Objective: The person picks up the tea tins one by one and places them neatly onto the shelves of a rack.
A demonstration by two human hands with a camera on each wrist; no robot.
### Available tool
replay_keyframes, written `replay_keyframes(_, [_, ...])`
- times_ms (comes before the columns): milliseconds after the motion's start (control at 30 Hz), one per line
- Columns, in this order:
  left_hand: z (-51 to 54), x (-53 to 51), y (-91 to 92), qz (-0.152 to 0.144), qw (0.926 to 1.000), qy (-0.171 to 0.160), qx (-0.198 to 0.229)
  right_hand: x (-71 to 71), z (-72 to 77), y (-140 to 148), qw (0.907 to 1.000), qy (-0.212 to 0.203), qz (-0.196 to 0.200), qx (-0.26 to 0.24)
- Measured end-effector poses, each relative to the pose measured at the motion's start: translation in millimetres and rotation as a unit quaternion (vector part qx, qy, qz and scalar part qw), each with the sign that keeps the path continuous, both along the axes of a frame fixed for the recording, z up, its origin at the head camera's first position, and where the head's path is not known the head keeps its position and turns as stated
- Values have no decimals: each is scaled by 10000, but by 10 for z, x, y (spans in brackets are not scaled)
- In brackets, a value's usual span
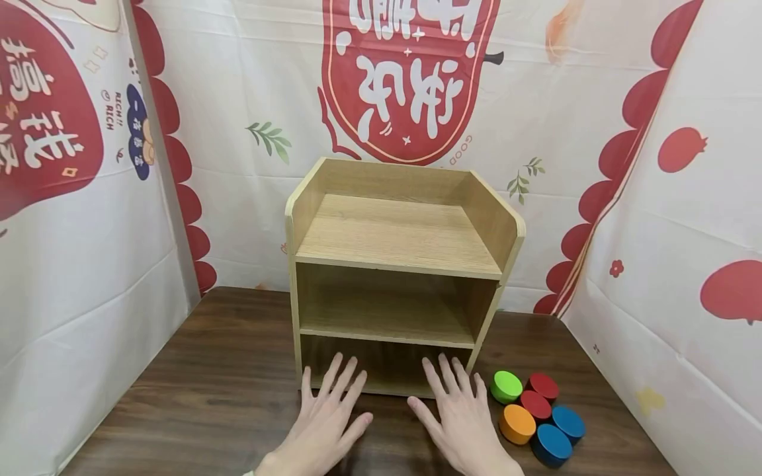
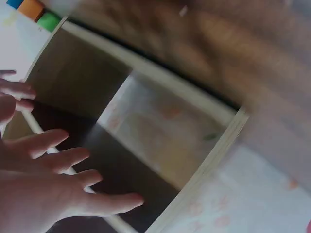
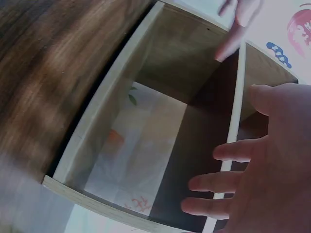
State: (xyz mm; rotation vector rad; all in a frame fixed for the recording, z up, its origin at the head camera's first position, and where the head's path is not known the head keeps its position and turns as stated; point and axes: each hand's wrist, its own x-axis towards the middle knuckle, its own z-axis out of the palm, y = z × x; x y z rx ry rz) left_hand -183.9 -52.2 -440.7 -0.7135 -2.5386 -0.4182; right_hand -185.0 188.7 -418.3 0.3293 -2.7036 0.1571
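Judge sideways offset as key relation: loose round blocks off to right hand (image 1: 463, 422)'s outer side, just past little finger, so right hand clearly nearer. From left hand (image 1: 321, 422), well to the right, with right hand in between. No long axis on the blocks: short, round, flat-topped.

Closest to right hand: green block (image 1: 507, 383), just beside little fingertip, and orange block (image 1: 517, 424), just beside outer edge. Next out to the right, nearer red block (image 1: 535, 404), then farther red block (image 1: 543, 385), ahead and right. Farthest right: nearer blue block (image 1: 551, 444), just beyond orange, and farther blue block (image 1: 569, 423), past that. All on dark wood table (image 1: 226, 370).

Straight ahead of both hands: wooden shelf (image 1: 395, 266), upright, side panels rising away from fingertips, boards running left-right across the front of both. Just past fingertips, bottom compartment (image 1: 389, 363); above that, middle compartment (image 1: 387, 301). Can't tell contact between fingers and shelf, or between palms and table.

Left hand: fingers straight, fanned wide, thumb out toward right hand, nothing held. Right hand: same spread, thumb toward left hand, nothing held, no grip on any block.
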Motion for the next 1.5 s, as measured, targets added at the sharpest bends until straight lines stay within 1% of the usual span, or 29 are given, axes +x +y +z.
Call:
replay_keyframes(33, [63,-16,1,-2,9993,376,-17,11,15,10,10000,10,28,-17])
replay_keyframes(100, [240,-64,-4,-44,9948,1014,51,35,47,43,10000,23,68,-50])
replay_keyframes(167, [468,-135,-18,-125,9887,1471,254,61,79,91,9999,71,100,-116])
replay_keyframes(233, [710,-229,-43,-169,9821,1822,445,80,101,157,9996,180,121,-170])
replay_keyframes(333, [1046,-386,-96,-5,9749,2143,600,78,109,301,9987,414,133,-256])
replay_keyframes(400, [1228,-488,-141,209,9732,2210,599,57,101,427,9978,583,137,-294])
replay_keyframes(467, [1365,-581,-191,456,9737,2161,558,27,96,569,9974,635,88,-328])
replay_keyframes(533, [1462,-660,-245,637,9755,2035,531,2,96,718,9981,468,-96,-401])
replay_keyframes(567, [1494,-693,-273,703,9765,1971,515,-10,96,794,9983,258,-238,-455])
replay_keyframes(633, [1537,-738,-321,801,9780,1868,464,-35,98,945,9963,-340,-567,-554])
replay_keyframes(700, [1556,-759,-356,817,9793,1801,420,-56,90,1085,9895,-959,-898,-609])
replay_keyframes(767, [1563,-762,-374,812,9798,1793,360,-75,71,1203,9814,-1457,-1097,-594])
replay_keyframes(833, [1567,-761,-378,788,9800,1792,343,-83,47,1286,9764,-1726,-1190,-526])
replay_keyframes(1000, [1564,-769,-377,784,9807,1752,367,-109,-35,1386,9690,-2019,-1393,-306])
replay_keyframes(1133, [1542,-777,-369,794,9804,1760,379,-139,-119,1428,9648,-2159,-1470,-322])
replay_keyframes(1233, [1521,-782,-356,783,9799,1798,358,-131,-179,1441,9652,-2153,-1424,-407])
replay_keyframes(1367, [1498,-795,-340,763,9794,1838,353,-104,-245,1420,9685,-2067,-1305,-478])
replay_keyframes(1500, [1485,-813,-329,757,9786,1880,354,-101,-285,1386,9680,-2084,-1295,-520])
